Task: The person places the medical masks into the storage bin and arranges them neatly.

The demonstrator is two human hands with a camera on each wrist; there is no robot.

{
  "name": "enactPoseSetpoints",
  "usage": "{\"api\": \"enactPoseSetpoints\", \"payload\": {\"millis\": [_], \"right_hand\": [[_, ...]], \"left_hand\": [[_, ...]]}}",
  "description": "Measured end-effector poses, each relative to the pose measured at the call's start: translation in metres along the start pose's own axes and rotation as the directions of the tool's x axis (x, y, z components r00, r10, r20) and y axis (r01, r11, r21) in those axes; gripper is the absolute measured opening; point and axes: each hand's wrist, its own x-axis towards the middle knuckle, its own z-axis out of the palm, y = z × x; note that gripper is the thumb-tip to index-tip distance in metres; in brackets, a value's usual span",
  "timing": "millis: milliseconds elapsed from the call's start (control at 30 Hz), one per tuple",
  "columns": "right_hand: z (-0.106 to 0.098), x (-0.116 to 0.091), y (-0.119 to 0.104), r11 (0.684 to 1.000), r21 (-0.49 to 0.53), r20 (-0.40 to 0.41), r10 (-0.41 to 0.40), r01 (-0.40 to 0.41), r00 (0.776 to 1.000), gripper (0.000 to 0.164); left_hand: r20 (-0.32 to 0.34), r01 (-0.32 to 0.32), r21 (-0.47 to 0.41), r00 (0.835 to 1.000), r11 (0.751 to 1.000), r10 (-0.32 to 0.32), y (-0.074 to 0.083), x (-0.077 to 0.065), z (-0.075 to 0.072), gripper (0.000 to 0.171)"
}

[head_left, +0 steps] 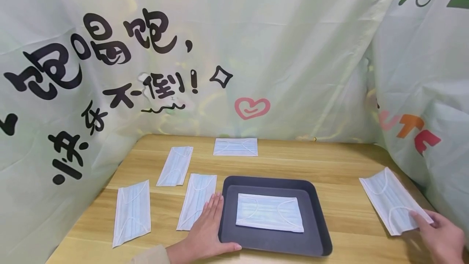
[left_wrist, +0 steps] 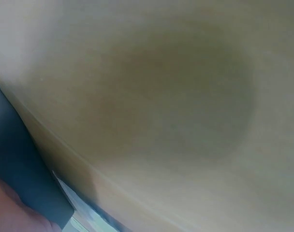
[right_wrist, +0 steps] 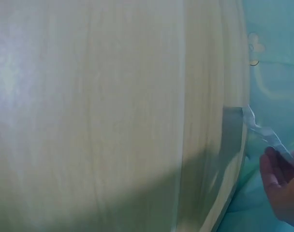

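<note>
My right hand (head_left: pixel 443 233) pinches a pale blue face mask (head_left: pixel 395 203) by its near right corner, thumb on top, at the table's right side. In the right wrist view the held mask (right_wrist: pixel 265 133) shows edge-on above the tabletop. Along the left edge of a dark grey tray (head_left: pixel 275 245) rests my left hand (head_left: pixel 205 233), its fingers straight and its thumb at the front corner. A second face mask (head_left: pixel 269 213) lies flat inside the tray. My left fingertips overlap the edge of another mask (head_left: pixel 198 199) in the head view.
More masks lie on the wooden table (head_left: pixel 344 199): one at the far left (head_left: pixel 132 213), one further back (head_left: pixel 175 166), and one near the back edge (head_left: pixel 235 147). A printed cloth curtain (head_left: pixel 293 72) hangs close behind the table and along both sides.
</note>
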Motion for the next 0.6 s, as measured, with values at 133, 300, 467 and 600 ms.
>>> {"api": "enactPoseSetpoints", "payload": {"millis": [133, 300, 467, 600], "right_hand": [[-0.002, -0.006, -0.006, 0.988, 0.150, -0.067, 0.033, -0.023, 0.997, 0.018], [0.000, -0.004, -0.008, 0.939, 0.343, -0.127, 0.041, 0.005, 0.991, 0.045], [0.016, 0.026, 0.017, 0.896, 0.435, -0.223, 0.012, 0.088, 0.975, 0.039], [0.031, 0.049, 0.034, 0.907, 0.375, -0.314, -0.069, 0.190, 0.947, 0.036]], "left_hand": [[0.010, 0.012, 0.000, 1.000, 1.000, -0.012, 0.000, 0.000, 0.000, 0.123], [-0.017, 0.005, -0.007, 1.000, 1.000, -0.005, 0.000, -0.001, 0.002, 0.122], [-0.037, -0.013, 0.003, 0.999, 1.000, 0.013, 0.000, -0.001, 0.003, 0.122], [-0.030, -0.013, 0.016, 0.999, 1.000, 0.014, 0.001, 0.000, 0.002, 0.122]]}}
